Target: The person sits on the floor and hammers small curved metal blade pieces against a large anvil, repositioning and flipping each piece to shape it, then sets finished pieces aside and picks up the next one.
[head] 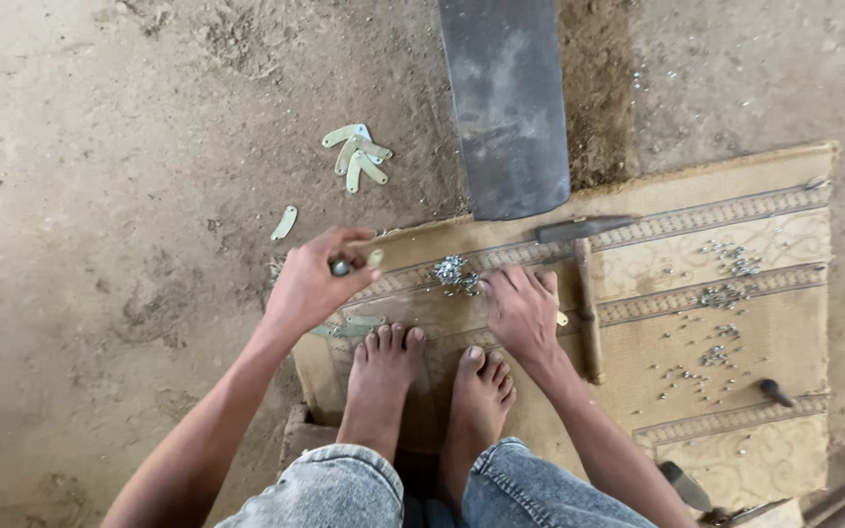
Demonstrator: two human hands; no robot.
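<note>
At the left edge of the patterned mat [755, 293], the left hand [310, 284] pinches a small pale metal plate [376, 258] and a dark round piece [341, 266] between fingers and thumb, while the right hand [522, 311] lies fingers down, curled loosely, beside the little heap of rivets [454, 272]. I judge the work goes best with the plate kept flat and steady over the mat, near the hammer [587, 293]. No container shows; rivets lie loose on the mat, and finished plates [357, 154] sit on the dirt floor [100, 196].

Pale yellow-green metal strips [356, 154] on dusty tan earth floor [100, 196] beyond left hand [310, 284]. Beige mat [735, 323] with ornate banded borders under right hand [522, 311]. Silvery rivets [454, 272] between hands. Dark grey slab [507, 98] beyond right hand. Faded blue jeans [344, 484] below.
</note>
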